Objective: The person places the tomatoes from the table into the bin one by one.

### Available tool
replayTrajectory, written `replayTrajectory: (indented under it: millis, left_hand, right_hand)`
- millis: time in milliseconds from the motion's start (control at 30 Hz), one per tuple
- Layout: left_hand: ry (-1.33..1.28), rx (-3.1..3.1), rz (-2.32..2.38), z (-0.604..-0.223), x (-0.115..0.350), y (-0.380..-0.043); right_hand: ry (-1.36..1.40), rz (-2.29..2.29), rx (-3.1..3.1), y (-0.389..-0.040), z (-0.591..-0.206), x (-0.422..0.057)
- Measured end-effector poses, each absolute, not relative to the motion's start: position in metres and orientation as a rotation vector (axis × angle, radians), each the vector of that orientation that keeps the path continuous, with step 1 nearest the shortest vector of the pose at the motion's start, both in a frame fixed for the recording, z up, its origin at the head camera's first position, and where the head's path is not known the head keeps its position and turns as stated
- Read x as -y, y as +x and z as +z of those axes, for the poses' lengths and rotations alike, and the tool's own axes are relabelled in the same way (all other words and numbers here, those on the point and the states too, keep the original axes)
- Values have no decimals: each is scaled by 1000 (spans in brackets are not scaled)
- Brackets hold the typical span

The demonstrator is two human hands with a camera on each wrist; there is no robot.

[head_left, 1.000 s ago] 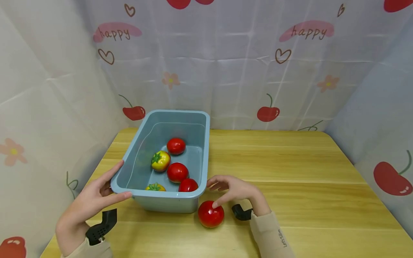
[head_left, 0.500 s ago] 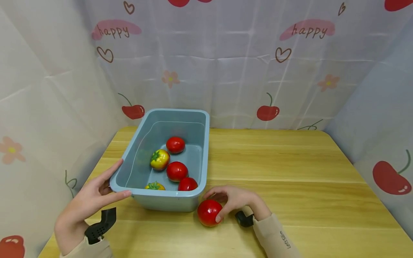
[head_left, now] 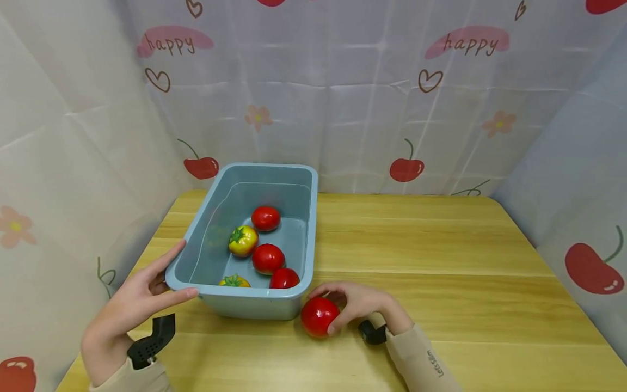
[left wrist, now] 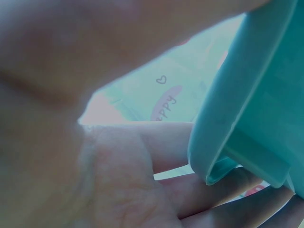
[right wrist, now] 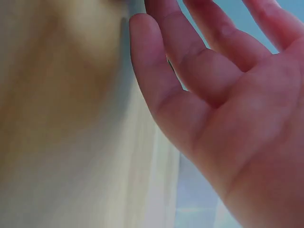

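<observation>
In the head view, a light blue plastic bin (head_left: pixel 313 234) stands at the left of the wooden table. My left hand (head_left: pixel 132 296) holds its near left corner, thumb over the front rim and fingers along the side. The left wrist view has the bin's rim (left wrist: pixel 232 90) between thumb and fingers. My right hand (head_left: pixel 360 302) grips a shiny red tomato (head_left: pixel 318 317) beside the bin's near right corner, thumb on its right side and fingers behind it. Fingers (right wrist: pixel 204 61) curve inward in the right wrist view, where the tomato is not seen.
Inside the bin lie several tomatoes, among them a red one (head_left: pixel 266 218) and a yellow one (head_left: pixel 243 241) with a green leafy top. Printed curtains (head_left: pixel 352 109) enclose the table (head_left: pixel 431 245) at the back and both sides.
My right hand has come down from above the tomato and closed its thumb and fingers on it. The tomato has since risen slightly in view. My left hand stays on the bin's corner.
</observation>
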State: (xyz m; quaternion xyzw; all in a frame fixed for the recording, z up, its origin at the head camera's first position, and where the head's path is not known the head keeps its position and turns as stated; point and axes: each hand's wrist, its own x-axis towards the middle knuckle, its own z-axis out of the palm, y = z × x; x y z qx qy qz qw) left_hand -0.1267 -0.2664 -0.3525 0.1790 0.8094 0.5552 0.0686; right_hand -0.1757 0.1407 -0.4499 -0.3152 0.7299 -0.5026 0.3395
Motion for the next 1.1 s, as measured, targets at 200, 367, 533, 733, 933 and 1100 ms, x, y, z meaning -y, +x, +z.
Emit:
replayTrajectory:
  millis: [200, 367, 533, 733, 933, 1100]
  left_hand:
    - [547, -2424, 1688, -351, 267, -126]
    - [554, -2424, 1691, -351, 267, -126]
    - [544, -2433, 1682, -351, 267, -126]
    - [551, -2422, 1689, -351, 267, -125]
    - [564, -2417, 1691, -352, 266, -126]
    - [560, -2414, 1689, -351, 265, -126]
  right_hand:
    - [-918, -1375, -1964, -181, -441, -151]
    - [-980, -1412, -2051, -183, -432, -159]
    - [-940, -1445, -2134, -181, -421, -166]
    - [-900, -1486, -2215, -179, -413, -173]
    - [-860, -1559, -2276, -176, -405, -179]
    - [-838, -1622, -2332, -175, -398, -180]
